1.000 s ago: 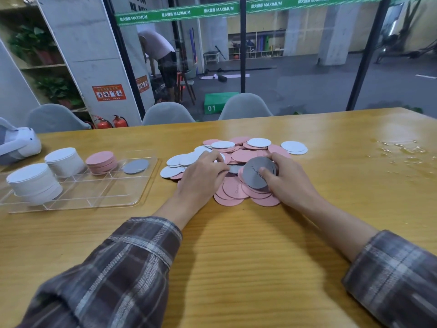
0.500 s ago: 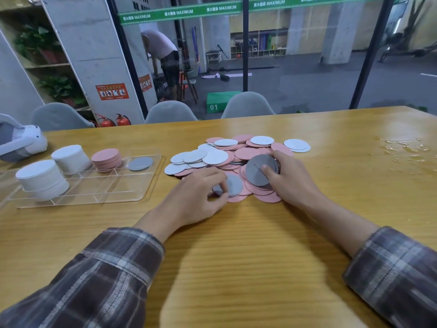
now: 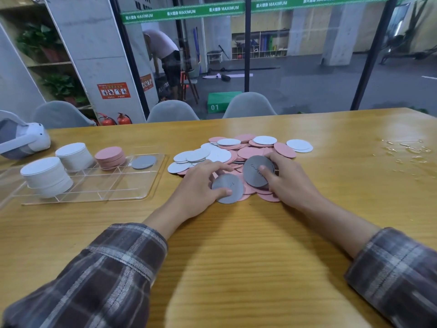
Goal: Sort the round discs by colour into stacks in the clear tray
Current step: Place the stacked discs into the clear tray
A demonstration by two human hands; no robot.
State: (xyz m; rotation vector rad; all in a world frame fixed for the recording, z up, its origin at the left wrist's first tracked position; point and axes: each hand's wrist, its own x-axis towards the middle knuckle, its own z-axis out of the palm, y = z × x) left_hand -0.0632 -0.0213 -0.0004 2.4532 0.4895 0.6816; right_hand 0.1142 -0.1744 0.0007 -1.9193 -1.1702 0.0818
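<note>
1. step in hand, i'd say: pulling greys out of the loose pile [image 3: 248, 150] of pink, white & grey discs in the middle of the table [image 3: 236, 256]. whites & pinks are partly stacked already, grey has barely begun.
2. left hand [image 3: 201, 183]: fingers curled narrow, thumb on the near edge & fingertips over the far edge of a light grey disc [image 3: 230, 189]. the disc sits at the near rim of the pile, abt flat, overlapping pinks.
3. right hand [image 3: 288, 183]: closed round a dark grey disc [image 3: 256, 170], thumb pressed on its face, other fingers behind it. it's tilted up toward the person. one disc or a few together, can't tell.
4. clear tray [image 3: 94, 200] lies well to the left of the pile. in it: two tall white stacks [image 3: 46, 175], a short pink stack [image 3: 110, 157] & a lone grey disc in the tray [image 3: 143, 162], in the far right compartment.
5. next move prob needs: both greys brought together, or carried over separately, then set flat on that lone grey. the left hand is nearer the tray. the edges want squaring so the stack stays inside its compartment.
6. risk, imo: thin discs cling to each other, so a pink could ride along under a grey.
7. also there: a white headset [image 3: 21, 138] at the far left edge, a wet patch [image 3: 404, 147] off to the right.
</note>
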